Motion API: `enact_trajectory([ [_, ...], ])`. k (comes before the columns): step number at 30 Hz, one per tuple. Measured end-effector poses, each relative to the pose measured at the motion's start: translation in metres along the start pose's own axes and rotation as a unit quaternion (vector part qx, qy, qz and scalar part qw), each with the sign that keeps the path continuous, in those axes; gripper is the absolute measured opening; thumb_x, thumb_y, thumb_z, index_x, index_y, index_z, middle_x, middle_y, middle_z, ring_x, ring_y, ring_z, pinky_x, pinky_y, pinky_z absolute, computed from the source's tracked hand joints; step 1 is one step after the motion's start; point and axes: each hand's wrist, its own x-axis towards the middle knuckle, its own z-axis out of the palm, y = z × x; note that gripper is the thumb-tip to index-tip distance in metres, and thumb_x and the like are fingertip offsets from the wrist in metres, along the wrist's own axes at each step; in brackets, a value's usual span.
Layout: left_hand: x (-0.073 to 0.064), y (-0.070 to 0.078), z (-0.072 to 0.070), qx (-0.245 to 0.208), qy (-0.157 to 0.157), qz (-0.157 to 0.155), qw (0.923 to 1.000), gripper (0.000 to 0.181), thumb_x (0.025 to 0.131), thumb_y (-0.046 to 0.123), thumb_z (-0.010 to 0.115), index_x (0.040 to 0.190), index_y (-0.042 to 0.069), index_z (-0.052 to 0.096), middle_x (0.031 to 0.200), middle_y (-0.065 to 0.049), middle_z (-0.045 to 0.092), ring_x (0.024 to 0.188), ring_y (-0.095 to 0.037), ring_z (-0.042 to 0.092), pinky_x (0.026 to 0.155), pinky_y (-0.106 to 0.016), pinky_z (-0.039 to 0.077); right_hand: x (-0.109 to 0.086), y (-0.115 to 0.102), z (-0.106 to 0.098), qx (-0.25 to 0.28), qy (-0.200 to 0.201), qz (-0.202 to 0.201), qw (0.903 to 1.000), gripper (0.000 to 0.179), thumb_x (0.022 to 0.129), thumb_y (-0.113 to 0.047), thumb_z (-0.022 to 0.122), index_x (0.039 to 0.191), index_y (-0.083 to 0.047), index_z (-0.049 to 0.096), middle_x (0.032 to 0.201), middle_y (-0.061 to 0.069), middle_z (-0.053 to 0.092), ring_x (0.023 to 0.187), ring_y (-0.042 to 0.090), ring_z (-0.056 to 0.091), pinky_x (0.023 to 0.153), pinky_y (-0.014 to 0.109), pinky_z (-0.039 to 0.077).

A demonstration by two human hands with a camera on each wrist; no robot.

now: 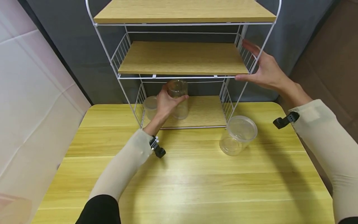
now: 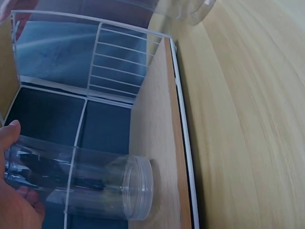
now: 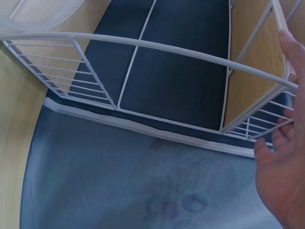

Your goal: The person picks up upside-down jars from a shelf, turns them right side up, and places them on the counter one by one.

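My left hand [image 1: 165,104] grips a tall clear jar [image 1: 181,109] on the lowest level of a white wire rack [image 1: 179,77], fingers behind it and thumb along its near side. In the left wrist view, the jar [image 2: 95,183] has its frosted, ringed end at the lower board [image 2: 159,124]. A shorter clear jar [image 1: 150,104] stands to the left, partly hidden by that hand. At the rack's right side, my right hand [image 1: 267,70] holds the middle level, its thumb at the front edge and fingers on the side wires [image 3: 267,119].
A wide clear jar [image 1: 237,135] stands on the yellow wooden table [image 1: 179,174], just in front of the rack's right corner. Above are the middle board [image 1: 183,57] and top board [image 1: 184,11]. A dark grey cloth [image 1: 70,56] hangs behind.
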Motion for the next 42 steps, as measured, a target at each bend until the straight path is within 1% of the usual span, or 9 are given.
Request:
enact_trajectory([
  [5, -0.006, 0.006, -0.004, -0.013, -0.008, 0.016, 0.9998, 0.085, 0.065, 0.033, 0.092, 0.132, 0.004, 0.049, 0.119, -0.014, 0.065, 0.106, -0.025, 0.064, 0.091, -0.032, 0.054, 0.001, 0.000, 0.000, 0.005, -0.001, 0.006, 1.0000, 0.101, 0.073, -0.025, 0.087, 0.154, -0.029, 0.027, 0.158, -0.017, 0.026, 0.144, 0.007, 0.025, 0.120, 0.036, 0.021],
  [12, -0.017, 0.015, -0.009, 0.019, -0.010, 0.027, 0.9994, 0.081, 0.065, 0.041, 0.090, 0.127, 0.005, 0.052, 0.113, -0.012, 0.066, 0.102, -0.025, 0.063, 0.087, -0.034, 0.053, 0.000, 0.000, -0.001, 0.007, -0.002, 0.009, 0.9999, 0.102, 0.074, -0.024, 0.086, 0.154, -0.033, 0.024, 0.159, -0.016, 0.025, 0.144, 0.007, 0.022, 0.120, 0.036, 0.019],
  [15, -0.023, 0.018, -0.011, 0.019, -0.014, 0.029, 0.9993, 0.081, 0.065, 0.043, 0.090, 0.127, 0.006, 0.052, 0.112, -0.010, 0.067, 0.100, -0.022, 0.062, 0.084, -0.034, 0.052, -0.001, 0.000, -0.002, 0.011, -0.003, 0.007, 0.9999, 0.102, 0.075, -0.023, 0.085, 0.154, -0.034, 0.023, 0.159, -0.013, 0.025, 0.144, 0.007, 0.022, 0.120, 0.036, 0.019],
  [21, -0.035, 0.024, -0.015, -0.027, -0.031, 0.020, 0.9990, 0.085, 0.065, 0.036, 0.091, 0.134, 0.005, 0.050, 0.118, -0.010, 0.065, 0.103, -0.019, 0.062, 0.086, -0.029, 0.053, -0.004, 0.000, -0.004, 0.014, -0.002, 0.008, 0.9999, 0.102, 0.076, -0.022, 0.084, 0.155, -0.034, 0.021, 0.160, -0.008, 0.025, 0.144, 0.009, 0.023, 0.120, 0.038, 0.020],
  [27, -0.052, 0.027, -0.020, -0.050, -0.045, 0.002, 0.9977, 0.087, 0.067, 0.038, 0.090, 0.137, 0.007, 0.048, 0.114, -0.006, 0.065, 0.091, -0.019, 0.059, 0.076, -0.030, 0.051, -0.011, -0.005, -0.007, 0.006, -0.006, 0.031, 0.9995, 0.099, 0.080, -0.026, 0.081, 0.156, -0.035, 0.017, 0.161, -0.014, 0.019, 0.146, 0.011, 0.020, 0.119, 0.044, 0.021],
  [30, -0.060, 0.028, -0.023, -0.086, -0.058, -0.005, 0.9946, 0.083, 0.068, 0.036, 0.089, 0.135, 0.009, 0.048, 0.118, -0.003, 0.065, 0.099, -0.017, 0.061, 0.086, -0.029, 0.052, -0.018, -0.009, -0.007, 0.007, -0.008, 0.037, 0.9993, 0.098, 0.082, -0.026, 0.079, 0.155, -0.036, 0.015, 0.161, -0.013, 0.016, 0.146, 0.011, 0.018, 0.120, 0.043, 0.020],
  [34, -0.071, 0.032, -0.027, -0.126, -0.074, -0.024, 0.9889, 0.081, 0.069, 0.037, 0.089, 0.134, 0.011, 0.048, 0.122, -0.001, 0.063, 0.110, -0.014, 0.059, 0.099, -0.031, 0.049, -0.031, -0.016, -0.006, 0.013, -0.006, 0.050, 0.9986, 0.098, 0.083, -0.026, 0.079, 0.156, -0.033, 0.015, 0.162, -0.005, 0.019, 0.146, 0.019, 0.024, 0.118, 0.044, 0.024],
  [38, -0.082, 0.038, -0.033, -0.139, -0.081, -0.050, 0.9858, 0.081, 0.068, 0.041, 0.088, 0.133, 0.013, 0.048, 0.121, -0.001, 0.061, 0.111, -0.015, 0.058, 0.098, -0.031, 0.050, -0.051, -0.020, -0.004, 0.020, -0.010, 0.084, 0.9962, 0.097, 0.084, -0.029, 0.078, 0.157, -0.030, 0.015, 0.162, 0.001, 0.021, 0.146, 0.025, 0.026, 0.116, 0.047, 0.026],
  [42, -0.090, 0.045, -0.038, -0.182, -0.097, -0.067, 0.9762, 0.077, 0.071, 0.034, 0.088, 0.133, 0.011, 0.047, 0.123, -0.004, 0.061, 0.114, -0.021, 0.059, 0.097, -0.031, 0.051, -0.076, -0.022, 0.000, 0.023, -0.002, 0.109, 0.9937, 0.094, 0.084, -0.030, 0.077, 0.157, -0.026, 0.017, 0.161, 0.000, 0.022, 0.147, 0.023, 0.024, 0.119, 0.043, 0.023],
])
